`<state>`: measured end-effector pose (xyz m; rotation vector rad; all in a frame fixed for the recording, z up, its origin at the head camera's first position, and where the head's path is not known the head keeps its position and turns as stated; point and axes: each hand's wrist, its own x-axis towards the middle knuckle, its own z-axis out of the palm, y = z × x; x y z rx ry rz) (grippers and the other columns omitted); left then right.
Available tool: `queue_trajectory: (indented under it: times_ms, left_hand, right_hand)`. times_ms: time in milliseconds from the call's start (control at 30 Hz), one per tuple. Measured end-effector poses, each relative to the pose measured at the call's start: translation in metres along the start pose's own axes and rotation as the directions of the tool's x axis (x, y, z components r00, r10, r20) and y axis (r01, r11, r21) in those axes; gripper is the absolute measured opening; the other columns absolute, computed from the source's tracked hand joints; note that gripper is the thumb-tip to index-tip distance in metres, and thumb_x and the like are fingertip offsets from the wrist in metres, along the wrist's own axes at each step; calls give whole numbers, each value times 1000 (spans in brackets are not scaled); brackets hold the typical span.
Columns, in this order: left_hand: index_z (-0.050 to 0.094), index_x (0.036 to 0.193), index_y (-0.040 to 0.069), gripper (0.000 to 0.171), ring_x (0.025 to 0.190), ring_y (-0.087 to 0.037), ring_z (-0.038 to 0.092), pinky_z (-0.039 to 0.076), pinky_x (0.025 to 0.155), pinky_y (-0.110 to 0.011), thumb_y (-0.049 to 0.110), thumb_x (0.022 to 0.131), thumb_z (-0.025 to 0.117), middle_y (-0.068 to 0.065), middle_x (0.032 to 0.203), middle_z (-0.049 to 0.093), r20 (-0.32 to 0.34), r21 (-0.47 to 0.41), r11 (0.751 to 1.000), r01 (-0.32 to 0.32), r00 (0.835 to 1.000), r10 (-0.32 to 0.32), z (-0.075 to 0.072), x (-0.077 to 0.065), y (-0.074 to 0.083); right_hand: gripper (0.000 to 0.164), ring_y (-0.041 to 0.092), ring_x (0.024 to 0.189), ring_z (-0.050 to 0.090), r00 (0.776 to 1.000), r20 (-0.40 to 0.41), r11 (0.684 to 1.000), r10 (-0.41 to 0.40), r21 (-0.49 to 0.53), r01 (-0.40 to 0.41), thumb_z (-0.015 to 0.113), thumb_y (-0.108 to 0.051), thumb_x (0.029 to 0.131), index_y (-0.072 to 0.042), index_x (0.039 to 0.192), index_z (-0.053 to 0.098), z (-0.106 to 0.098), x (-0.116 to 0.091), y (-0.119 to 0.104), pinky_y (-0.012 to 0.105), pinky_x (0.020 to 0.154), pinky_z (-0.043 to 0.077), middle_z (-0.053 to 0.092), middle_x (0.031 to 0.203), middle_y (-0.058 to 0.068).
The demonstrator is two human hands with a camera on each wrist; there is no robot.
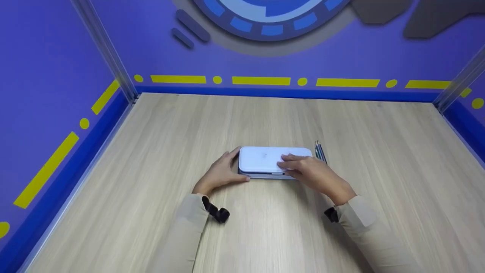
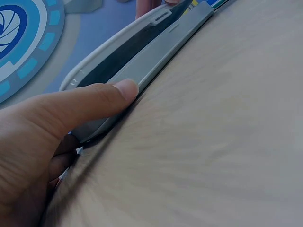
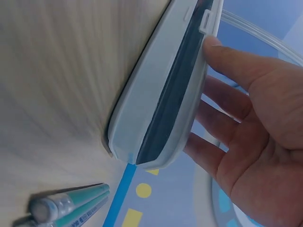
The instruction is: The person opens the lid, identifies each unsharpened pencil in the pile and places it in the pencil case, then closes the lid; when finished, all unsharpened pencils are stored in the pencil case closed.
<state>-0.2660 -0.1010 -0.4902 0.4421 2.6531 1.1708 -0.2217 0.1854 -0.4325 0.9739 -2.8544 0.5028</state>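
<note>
A white pencil case point(image 1: 261, 159) lies on the table, its lid point(image 3: 187, 109) slightly raised along the front, with a dark gap above the grey base point(image 2: 142, 71). My left hand point(image 1: 219, 172) grips the case's left end, thumb along the front wall and fingers round the far side. On top of the lid's right half rest the fingers of my right hand point(image 1: 312, 172), loosely extended. In the right wrist view, that thumb touches the lid's front rim beside the small latch point(image 3: 206, 21). The inside of the case is mostly hidden.
Slim pencils or pens point(image 1: 321, 151) with teal and dark barrels lie just right of the case, partly behind my right hand. Wood-grain table point(image 1: 182, 125) surrounds the case. Blue printed panels point(image 1: 265, 64) rise at the back and sides, with metal posts point(image 1: 110, 53) at the corners.
</note>
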Motion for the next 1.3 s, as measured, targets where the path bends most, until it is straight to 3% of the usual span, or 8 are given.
queue_trajectory:
  times_ms: [567, 867, 1000, 1100, 1200, 1300]
  left_hand:
    - [25, 153, 16, 112, 145, -42, 16, 19, 118, -54, 44, 64, 87, -12, 155, 32, 4, 24, 1000, -19, 1000, 19, 1, -2, 1]
    - [21, 155, 21, 112, 147, -40, 13, 16, 119, -55, 52, 66, 83, -8, 157, 30, 11, 12, 1000, -20, 1000, 20, 3, -5, -2]
    - [17, 155, 27, 107, 148, -34, 13, 15, 119, -54, 59, 71, 76, -1, 159, 25, 14, -32, 999, -41, 999, 41, 3, -4, -4]
    - [15, 155, 24, 96, 149, -28, 15, 15, 121, -47, 58, 81, 67, -3, 161, 21, 5, -103, 991, -90, 996, 91, 1, -3, -7]
    - [14, 156, 21, 85, 150, -24, 12, 11, 122, -44, 53, 90, 58, -5, 162, 14, -24, -158, 979, -127, 992, 125, -3, -2, -7]
    - [15, 156, 21, 78, 150, -29, 5, 3, 121, -51, 51, 94, 52, -8, 163, 6, -95, -71, 987, -147, 986, 140, -11, -2, -4]
  right_hand:
    - [34, 30, 118, 60, 999, -49, 999, 14, -31, -16, 71, -1, 83, -10, 115, 71, 11, -1, -7, 42, 95, 51, 65, 125, 14]
    - [33, 31, 118, 60, 999, -32, 999, 30, -12, -30, 71, -2, 83, -10, 115, 70, 14, -2, -8, 43, 95, 50, 63, 126, 15]
    - [32, 28, 119, 61, 999, -36, 1000, 24, -16, -24, 73, -6, 83, -11, 115, 72, 14, -3, -5, 42, 97, 50, 65, 125, 12]
    - [33, 26, 121, 59, 1000, -13, 1000, 23, -18, -24, 70, -15, 87, -13, 120, 69, 14, -2, -3, 43, 98, 50, 64, 128, 10]
    - [42, 31, 131, 49, 999, 17, 999, 43, -8, -43, 62, -27, 94, -14, 134, 59, 12, -1, 0, 51, 107, 40, 56, 138, 13]
    - [54, 37, 143, 29, 994, 6, 995, 105, 1, -105, 53, -37, 98, -15, 146, 43, 9, 2, 7, 60, 116, 20, 39, 151, 16]
